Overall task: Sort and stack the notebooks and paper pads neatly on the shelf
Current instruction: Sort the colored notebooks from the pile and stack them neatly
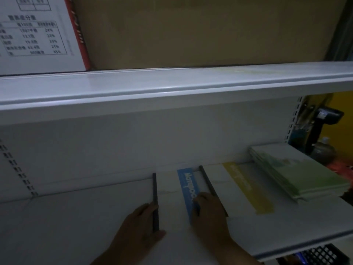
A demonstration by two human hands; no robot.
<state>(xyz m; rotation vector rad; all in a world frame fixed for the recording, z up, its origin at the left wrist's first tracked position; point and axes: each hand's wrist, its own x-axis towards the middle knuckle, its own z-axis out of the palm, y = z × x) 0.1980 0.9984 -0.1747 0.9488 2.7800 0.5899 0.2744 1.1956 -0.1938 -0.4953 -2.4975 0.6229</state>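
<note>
Notebook with blue band (pixel 170 190): white cover, dark spine along its left edge, lying flat on the lower shelf (pixel 76 217) and held at both sides. Left hand (pixel 141 224): fingers curled round the spine near its front end. Right hand (pixel 209 213): knuckles up, fingers bent over the blue band at the cover's right edge; the dim light hides how firm the hold is. Just beside it to the right, notebook with yellow band (pixel 238 185), also white, its own dark spine next to the blue band. Further right, a stack of green pads (pixel 301 175), lying flat and angled towards the back wall. Above, the upper shelf (pixel 172 88) carries a brown cardboard box (pixel 191 31) and a white printed carton (pixel 34 35) with a red edge. Low right, a black basket (pixel 321 253).
</note>
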